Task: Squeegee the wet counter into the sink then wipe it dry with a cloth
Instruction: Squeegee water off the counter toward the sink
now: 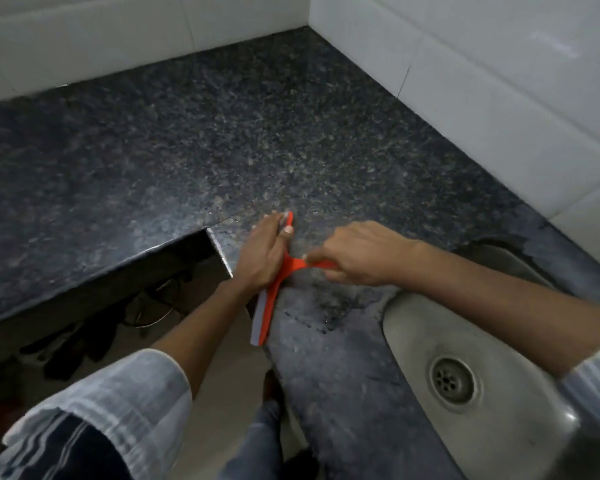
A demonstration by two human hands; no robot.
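Note:
An orange squeegee [269, 306] with a grey rubber blade lies across the front edge of the dark speckled granite counter [222, 140]. My right hand [357, 252] is closed around its orange handle. My left hand [262, 254] presses on the upper half of the blade bar, thumb on top. The steel sink [413, 344] with its round drain [453, 382] sits to the right of the squeegee. Wet streaks and droplets show on the counter between blade and sink. No cloth is in view.
White tiled walls [499, 81] meet at the back corner. The counter has an inside corner cut-out at the left, with dark cables and objects in the open space below [125, 306]. My legs and the pale floor [222, 393] show below the counter edge.

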